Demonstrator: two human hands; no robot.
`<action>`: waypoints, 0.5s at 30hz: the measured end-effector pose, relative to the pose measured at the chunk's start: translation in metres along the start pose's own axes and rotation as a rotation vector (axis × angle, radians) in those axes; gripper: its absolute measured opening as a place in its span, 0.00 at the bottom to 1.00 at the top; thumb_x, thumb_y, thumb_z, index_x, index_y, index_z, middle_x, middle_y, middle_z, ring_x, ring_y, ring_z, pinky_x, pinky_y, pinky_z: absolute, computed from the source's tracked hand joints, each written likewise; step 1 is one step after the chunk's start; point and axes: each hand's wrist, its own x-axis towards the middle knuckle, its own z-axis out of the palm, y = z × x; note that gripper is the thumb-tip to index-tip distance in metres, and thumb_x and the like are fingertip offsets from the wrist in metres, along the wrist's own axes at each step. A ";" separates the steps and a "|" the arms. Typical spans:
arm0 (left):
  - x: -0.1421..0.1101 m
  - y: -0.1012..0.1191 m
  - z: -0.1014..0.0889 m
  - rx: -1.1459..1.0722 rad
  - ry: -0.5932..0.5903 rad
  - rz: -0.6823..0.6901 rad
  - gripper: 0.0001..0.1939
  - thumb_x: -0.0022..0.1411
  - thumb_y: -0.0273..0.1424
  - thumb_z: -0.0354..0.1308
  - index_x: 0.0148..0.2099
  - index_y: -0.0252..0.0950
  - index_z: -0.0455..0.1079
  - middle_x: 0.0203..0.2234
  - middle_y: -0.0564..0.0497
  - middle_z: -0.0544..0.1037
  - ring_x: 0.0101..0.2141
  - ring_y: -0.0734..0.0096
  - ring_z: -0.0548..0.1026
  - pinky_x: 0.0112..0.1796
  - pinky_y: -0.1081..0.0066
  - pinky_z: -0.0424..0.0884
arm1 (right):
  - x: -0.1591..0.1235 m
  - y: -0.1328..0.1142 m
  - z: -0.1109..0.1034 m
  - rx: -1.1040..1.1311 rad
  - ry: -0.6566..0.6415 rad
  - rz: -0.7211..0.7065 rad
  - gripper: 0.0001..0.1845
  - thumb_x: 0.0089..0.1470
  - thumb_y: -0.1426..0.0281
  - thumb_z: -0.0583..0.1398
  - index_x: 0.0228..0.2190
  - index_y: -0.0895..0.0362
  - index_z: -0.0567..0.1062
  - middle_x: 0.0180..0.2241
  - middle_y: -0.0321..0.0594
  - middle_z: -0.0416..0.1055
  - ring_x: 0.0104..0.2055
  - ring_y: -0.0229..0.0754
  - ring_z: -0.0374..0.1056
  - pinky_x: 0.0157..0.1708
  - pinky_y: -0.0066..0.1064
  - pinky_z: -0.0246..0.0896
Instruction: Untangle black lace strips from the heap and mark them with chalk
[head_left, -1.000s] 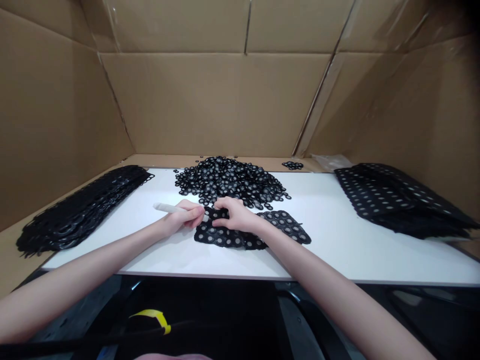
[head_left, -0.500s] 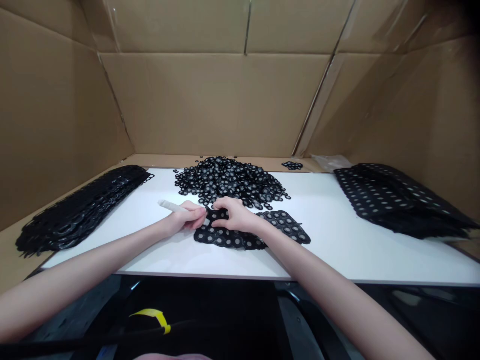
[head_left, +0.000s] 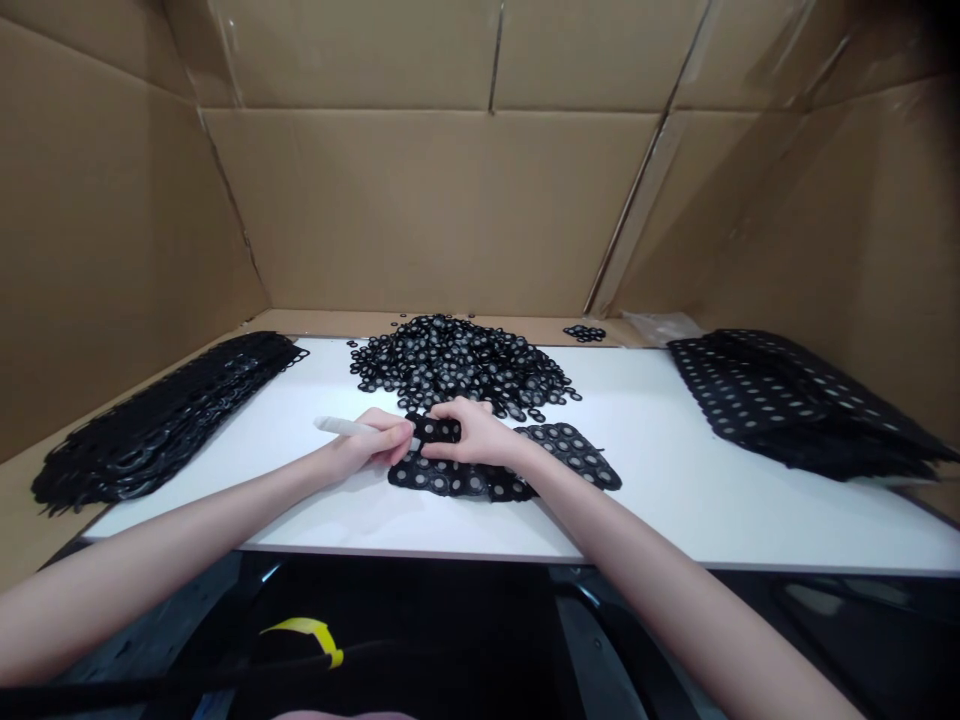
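Observation:
My left hand [head_left: 375, 440] is closed round a white pen-like tool [head_left: 334, 426]. Its blunt end sticks out to the left, and the other end points at a black sheet [head_left: 574, 450] dotted with rows of pale discs. Over the middle of this sheet lies my right hand [head_left: 480, 432], touching it, thumb and forefinger curved apart with several discs showing between them. Part of the sheet is hidden under that hand and wrist. Just behind both hands rises a heap of small black rings [head_left: 457, 360], some with pale centres.
On the left is a long stack of black perforated strips [head_left: 172, 415]. To the right, disc-filled black sheets [head_left: 780, 395] are piled up. A few rings [head_left: 585, 332] and a clear plastic bag [head_left: 664, 323] lie at the back. Cardboard walls [head_left: 435, 210] surround the white board [head_left: 315, 535].
The pen in my left hand has shifted slightly, tilting and sliding along the sheet's upper left edge. My right hand stays almost in place on the sheet.

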 end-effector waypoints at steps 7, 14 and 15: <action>-0.002 -0.007 0.000 -0.045 0.096 0.105 0.27 0.62 0.47 0.48 0.22 0.30 0.68 0.18 0.49 0.68 0.20 0.76 0.61 0.24 0.72 0.54 | 0.002 -0.002 -0.001 0.002 -0.044 0.114 0.26 0.35 0.48 0.66 0.22 0.57 0.67 0.26 0.34 0.66 0.36 0.46 0.64 0.40 0.34 0.47; 0.003 -0.002 0.002 -0.297 0.117 0.106 0.27 0.61 0.46 0.51 0.20 0.30 0.65 0.15 0.50 0.67 0.16 0.78 0.60 0.20 0.72 0.53 | 0.005 -0.004 -0.004 0.071 -0.100 0.148 0.26 0.37 0.55 0.67 0.17 0.59 0.60 0.19 0.28 0.58 0.29 0.36 0.59 0.37 0.31 0.42; 0.004 -0.002 0.001 -0.350 0.130 0.103 0.26 0.61 0.45 0.51 0.19 0.30 0.64 0.14 0.51 0.66 0.15 0.78 0.59 0.20 0.72 0.52 | 0.005 -0.004 -0.004 0.074 -0.101 0.146 0.26 0.37 0.55 0.67 0.17 0.59 0.60 0.19 0.28 0.58 0.29 0.37 0.59 0.37 0.31 0.42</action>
